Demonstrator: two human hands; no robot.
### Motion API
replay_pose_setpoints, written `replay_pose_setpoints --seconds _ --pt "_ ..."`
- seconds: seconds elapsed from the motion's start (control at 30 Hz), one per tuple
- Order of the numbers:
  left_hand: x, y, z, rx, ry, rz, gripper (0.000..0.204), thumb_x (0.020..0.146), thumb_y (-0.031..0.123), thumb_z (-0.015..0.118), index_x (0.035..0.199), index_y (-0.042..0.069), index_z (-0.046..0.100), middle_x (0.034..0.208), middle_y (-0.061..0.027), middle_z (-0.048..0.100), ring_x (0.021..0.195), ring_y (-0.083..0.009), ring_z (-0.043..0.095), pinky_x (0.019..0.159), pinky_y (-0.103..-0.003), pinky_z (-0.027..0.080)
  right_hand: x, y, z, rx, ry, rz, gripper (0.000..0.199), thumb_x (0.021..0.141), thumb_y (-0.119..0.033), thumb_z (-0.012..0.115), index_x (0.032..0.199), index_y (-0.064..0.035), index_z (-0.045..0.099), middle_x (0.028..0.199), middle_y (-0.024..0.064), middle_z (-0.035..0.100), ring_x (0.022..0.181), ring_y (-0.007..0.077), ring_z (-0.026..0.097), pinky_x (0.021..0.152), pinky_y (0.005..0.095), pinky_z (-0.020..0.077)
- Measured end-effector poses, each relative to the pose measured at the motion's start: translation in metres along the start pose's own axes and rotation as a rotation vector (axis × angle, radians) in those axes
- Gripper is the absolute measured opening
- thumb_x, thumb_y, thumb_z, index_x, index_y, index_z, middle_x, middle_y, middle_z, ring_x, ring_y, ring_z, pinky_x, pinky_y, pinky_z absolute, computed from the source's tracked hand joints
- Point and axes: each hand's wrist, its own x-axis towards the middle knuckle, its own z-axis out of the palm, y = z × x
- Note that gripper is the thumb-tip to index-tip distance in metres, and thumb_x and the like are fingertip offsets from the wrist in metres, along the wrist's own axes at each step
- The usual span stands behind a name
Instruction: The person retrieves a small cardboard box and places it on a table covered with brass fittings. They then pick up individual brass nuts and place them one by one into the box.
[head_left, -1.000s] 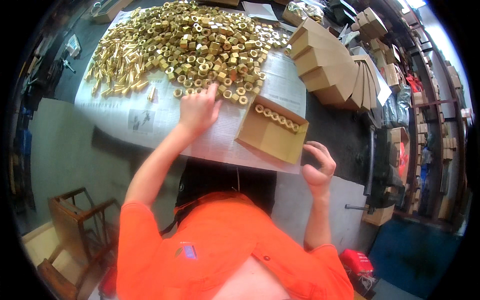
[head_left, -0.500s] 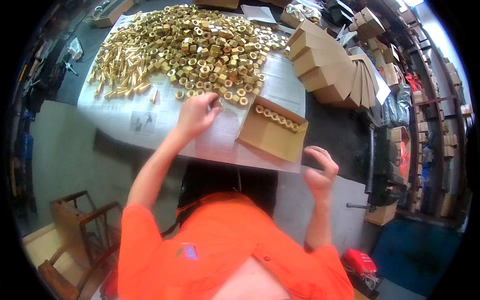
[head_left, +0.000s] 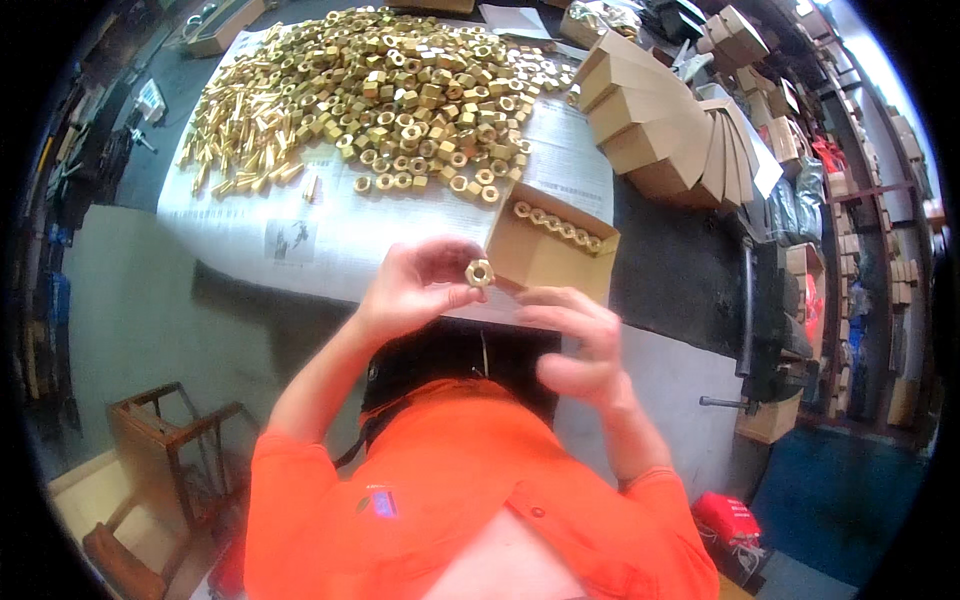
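Between the fingertips of my left hand [head_left: 420,285] a brass hex nut [head_left: 480,272] is pinched, its hole facing up, beside the near left corner of an open cardboard box [head_left: 545,280]. A row of several brass nuts [head_left: 558,228] lines the far side inside that box. My right hand [head_left: 585,340] is just right of the held nut, fingers spread and empty, slightly blurred. Beyond my hands, a big heap of brass nuts [head_left: 410,100] covers the far part of the paper-covered table, and slim brass pins [head_left: 235,150] lie at its left.
Nested cardboard boxes [head_left: 650,120] fan out at the right of the table. Newspaper [head_left: 230,225] covers the tabletop. A wooden chair [head_left: 165,450] stands at lower left, a red package [head_left: 727,518] at lower right. Shelves [head_left: 870,200] with cartons run along the right.
My left hand has drawn back from the heap's edge toward me and right, bringing a nut. My right hand has moved left from the box's right side to near the left hand.
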Motion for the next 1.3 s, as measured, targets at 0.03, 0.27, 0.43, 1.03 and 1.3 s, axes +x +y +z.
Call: replay_pose_setpoints --seconds 0.03,0.27,0.43,1.03,1.3 --pt "-0.002 -0.002 0.002 0.181 0.025 0.04 0.033 0.074 -0.005 0.066 0.105 -0.004 0.056 0.094 -0.0106 0.063 0.083 -0.0173 0.063 0.078 -0.029 0.051 0.0 0.003 0.005 0.089 -0.005 0.024 0.041 0.052 -0.002 0.052 0.092 0.0017 0.063 0.101 0.0173 0.061 0.09 0.0287 0.061 0.08 0.0326 0.0474" --pt "-0.005 -0.013 0.011 0.501 0.016 0.25 0.032 0.068 0.001 0.072 0.098 -0.002 0.063 0.08 -0.0048 0.059 0.069 -0.0104 0.056 0.064 -0.023 0.045 -0.009 0.023 0.025 0.885 -0.013 0.267 0.055 0.051 0.008 0.04 0.101 0.0041 0.064 0.113 0.0141 0.056 0.102 0.0204 0.054 0.086 0.0287 0.0425" --pt "-0.005 -0.007 0.022 0.514 0.012 0.257 0.027 0.068 -0.002 0.067 0.095 -0.003 0.062 0.076 -0.0058 0.058 0.065 -0.0109 0.056 0.061 -0.024 0.045 -0.016 0.028 0.027 1.109 0.045 0.375 0.059 0.048 0.01 0.036 0.1 0.0061 0.064 0.107 0.0115 0.055 0.097 0.0178 0.051 0.084 0.0262 0.0409" --pt "-0.007 -0.028 0.018 -0.613 -0.096 -0.061 0.037 0.092 0.021 0.049 0.115 -0.007 0.05 0.084 -0.0143 0.06 0.072 -0.0228 0.062 0.06 -0.03 0.052 0.0 -0.002 0.021 0.021 0.14 -0.139 0.046 0.046 -0.002 0.052 0.091 -0.0007 0.063 0.109 0.0165 0.058 0.087 0.0289 0.057 0.073 0.0341 0.0474" --pt "-0.008 -0.031 0.021 -0.726 -0.113 -0.127 0.039 0.093 0.025 0.045 0.114 -0.008 0.047 0.086 -0.0158 0.059 0.068 -0.0255 0.061 0.065 -0.033 0.051 0.009 -0.001 0.023 -0.01 0.12 -0.111 0.047 0.046 -0.003 0.051 0.092 -0.002 0.063 0.112 0.017 0.057 0.095 0.0319 0.053 0.079 0.0369 0.045"
